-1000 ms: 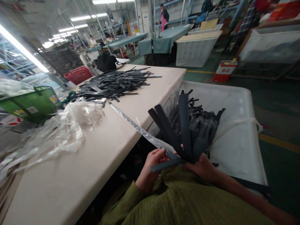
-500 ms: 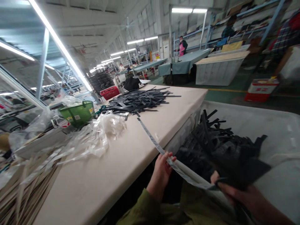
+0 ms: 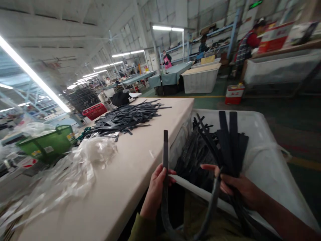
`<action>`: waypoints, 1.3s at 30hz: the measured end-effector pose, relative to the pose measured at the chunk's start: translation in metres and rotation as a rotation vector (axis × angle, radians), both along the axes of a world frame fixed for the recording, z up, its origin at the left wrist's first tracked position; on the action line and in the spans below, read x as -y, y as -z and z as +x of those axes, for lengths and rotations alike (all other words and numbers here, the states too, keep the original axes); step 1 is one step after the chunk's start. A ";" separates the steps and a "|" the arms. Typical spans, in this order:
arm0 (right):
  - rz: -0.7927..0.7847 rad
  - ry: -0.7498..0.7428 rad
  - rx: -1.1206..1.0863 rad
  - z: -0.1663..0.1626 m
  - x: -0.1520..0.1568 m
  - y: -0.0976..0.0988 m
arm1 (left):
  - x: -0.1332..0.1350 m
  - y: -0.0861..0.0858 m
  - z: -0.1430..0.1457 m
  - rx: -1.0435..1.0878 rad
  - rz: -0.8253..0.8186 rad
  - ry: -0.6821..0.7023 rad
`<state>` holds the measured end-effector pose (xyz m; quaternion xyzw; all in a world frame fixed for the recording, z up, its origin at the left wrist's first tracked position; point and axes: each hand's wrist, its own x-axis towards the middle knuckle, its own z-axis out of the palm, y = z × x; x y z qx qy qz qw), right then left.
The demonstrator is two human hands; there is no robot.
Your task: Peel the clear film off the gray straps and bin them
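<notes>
My left hand point(image 3: 158, 179) is closed on a dark flat strip point(image 3: 166, 147), whose short end sticks up above the thumb. From there the strip hangs in a loop and rises again to my right hand point(image 3: 237, 187). The right hand is closed around a bundle of black strips point(image 3: 233, 134), fanned out at the top, and also has the other end of the looped strip at its fingers. Its index finger points out to the left. Below and behind the hands, more black strips point(image 3: 189, 160) lie in a white plastic bin point(image 3: 276, 170).
A pale-topped table point(image 3: 135, 167) runs along my left, bearing a pile of dark strips point(image 3: 127, 115) and crumpled clear plastic film point(image 3: 92, 154). Beyond are a green basket point(image 3: 50, 142), a red crate point(image 3: 94, 111) and a black bag point(image 3: 120, 98). Several people work farther back.
The strip, stretched taut between my hands before, now hangs in a loop. My right hand has come up, with the bundle now upright. The view has swung to the right.
</notes>
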<state>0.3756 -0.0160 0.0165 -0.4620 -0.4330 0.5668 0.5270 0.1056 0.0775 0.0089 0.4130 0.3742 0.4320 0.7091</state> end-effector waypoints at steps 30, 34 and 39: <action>0.257 0.498 0.331 0.043 -0.002 -0.064 | 0.063 0.014 0.041 -0.581 0.426 0.333; 0.309 0.591 0.374 0.063 -0.015 -0.081 | 0.059 0.021 0.039 -0.547 0.404 0.221; 0.377 0.828 0.441 0.104 -0.029 -0.112 | 0.057 0.045 0.008 -0.590 0.261 0.130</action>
